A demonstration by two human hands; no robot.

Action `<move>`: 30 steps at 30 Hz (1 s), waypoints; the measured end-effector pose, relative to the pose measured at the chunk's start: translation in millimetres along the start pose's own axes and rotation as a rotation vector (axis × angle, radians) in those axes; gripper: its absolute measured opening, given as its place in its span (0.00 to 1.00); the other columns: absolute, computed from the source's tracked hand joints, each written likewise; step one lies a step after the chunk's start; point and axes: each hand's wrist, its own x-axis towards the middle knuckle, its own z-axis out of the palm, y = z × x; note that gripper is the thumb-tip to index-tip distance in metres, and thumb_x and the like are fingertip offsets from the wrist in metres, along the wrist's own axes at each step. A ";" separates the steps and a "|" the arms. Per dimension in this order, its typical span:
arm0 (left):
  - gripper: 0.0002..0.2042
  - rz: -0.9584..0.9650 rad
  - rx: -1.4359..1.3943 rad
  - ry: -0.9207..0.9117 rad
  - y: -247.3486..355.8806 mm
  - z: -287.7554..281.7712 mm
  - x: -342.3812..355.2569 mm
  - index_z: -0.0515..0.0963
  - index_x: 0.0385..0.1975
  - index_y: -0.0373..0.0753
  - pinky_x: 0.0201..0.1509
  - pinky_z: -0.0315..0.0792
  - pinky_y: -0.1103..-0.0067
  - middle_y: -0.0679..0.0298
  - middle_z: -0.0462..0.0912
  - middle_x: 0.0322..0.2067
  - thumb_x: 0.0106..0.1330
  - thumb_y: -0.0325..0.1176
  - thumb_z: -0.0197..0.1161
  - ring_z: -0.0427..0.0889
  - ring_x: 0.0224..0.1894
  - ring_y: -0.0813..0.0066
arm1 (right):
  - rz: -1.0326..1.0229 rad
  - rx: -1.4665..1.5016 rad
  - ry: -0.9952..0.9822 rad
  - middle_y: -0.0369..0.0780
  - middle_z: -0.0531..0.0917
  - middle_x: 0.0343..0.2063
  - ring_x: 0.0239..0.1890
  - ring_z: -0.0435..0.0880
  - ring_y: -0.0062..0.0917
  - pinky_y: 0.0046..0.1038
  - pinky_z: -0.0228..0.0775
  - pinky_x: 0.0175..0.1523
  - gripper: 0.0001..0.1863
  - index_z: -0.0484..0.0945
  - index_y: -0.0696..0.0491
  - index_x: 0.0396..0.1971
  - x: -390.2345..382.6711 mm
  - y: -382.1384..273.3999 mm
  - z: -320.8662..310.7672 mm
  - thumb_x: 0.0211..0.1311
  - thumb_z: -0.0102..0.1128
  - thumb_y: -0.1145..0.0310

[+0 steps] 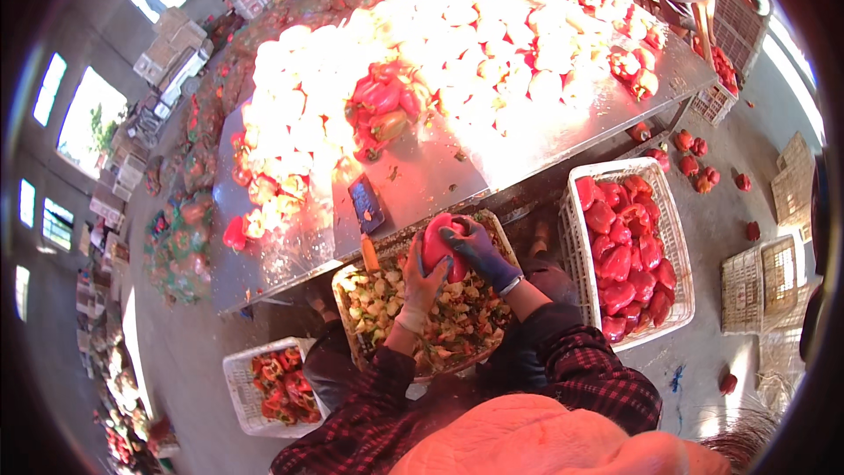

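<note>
Over a crate of pale pepper cores and green scraps (503, 230), I hold a large red bell pepper (435, 242) between both hands. My left hand (422, 286), in a light glove with bluish fingertips, is closed round its near left side. My right hand (483, 257), in a dark blue glove, grips it from the right. On the metal table's edge lies a wide-bladed knife (366, 204), its orange handle (370, 252) jutting over the core crate. Both hands are apart from the knife.
A large heap of red peppers (387, 105) covers much of the metal table (431, 158), partly washed out by sunlight. At right stands a white crate of red peppers (576, 202); at lower left, a white crate of red pepper pieces (237, 387). Loose peppers (703, 178) lie on the floor.
</note>
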 end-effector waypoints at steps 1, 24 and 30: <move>0.29 -0.091 -0.149 0.009 4.2 4.2 2.0 0.63 0.59 0.30 0.55 0.70 0.73 0.54 0.73 0.54 0.58 0.28 0.65 0.76 0.52 0.64 | -0.011 0.007 -0.013 0.36 0.80 0.37 0.39 0.77 0.17 0.22 0.72 0.46 0.22 0.76 0.60 0.45 1.3 1.3 -2.3 0.57 0.67 0.61; 0.26 -0.594 -1.269 0.111 -9.4 39.1 22.5 0.68 0.58 0.43 0.57 0.71 0.57 0.60 0.72 0.57 0.61 0.47 0.57 0.73 0.57 0.58 | 0.051 0.433 0.076 0.36 0.77 0.42 0.44 0.77 0.20 0.23 0.70 0.50 0.19 0.73 0.59 0.49 3.3 40.6 -50.7 0.66 0.49 0.60; 0.26 -0.517 -1.371 0.132 -16.7 29.4 15.7 0.67 0.59 0.42 0.58 0.70 0.58 0.60 0.71 0.57 0.62 0.46 0.58 0.72 0.58 0.59 | 0.114 0.764 0.035 0.39 0.76 0.45 0.47 0.77 0.24 0.27 0.71 0.53 0.20 0.70 0.56 0.52 6.8 46.2 -37.4 0.64 0.52 0.61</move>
